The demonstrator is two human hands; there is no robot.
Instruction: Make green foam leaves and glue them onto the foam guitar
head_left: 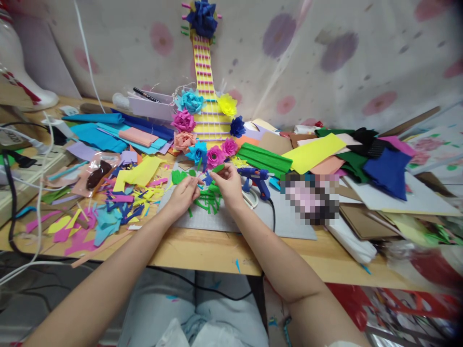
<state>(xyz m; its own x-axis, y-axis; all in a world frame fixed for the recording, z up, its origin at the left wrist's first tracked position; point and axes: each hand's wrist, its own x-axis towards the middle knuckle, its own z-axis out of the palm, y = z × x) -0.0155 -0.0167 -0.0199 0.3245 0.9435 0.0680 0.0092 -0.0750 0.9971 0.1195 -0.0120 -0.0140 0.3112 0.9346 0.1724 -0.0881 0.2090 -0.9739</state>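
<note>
My right hand (229, 187) pinches a small green paper leaf (218, 168) between thumb and fingers. Close beside it, my left hand (183, 196) is closed in a pinch; what its fingertips hold is too small to make out. Under and between the hands lie cut green paper pieces (208, 201) on a grey board (224, 224). Just behind them stands a yellow paper guitar (204, 67) with strings and colourful paper flowers around its body. A blue glue gun (257, 179) rests to the right of my right hand, near white-handled scissors (250, 198).
Colourful paper scraps (108, 221) cover the table's left side. Folded blue paper (97, 135) lies behind them, near a power strip (32, 168). Stacked green (265, 159), yellow (314, 152) and dark blue paper (388, 168) sit at right. A black cord (274, 217) runs off the front edge.
</note>
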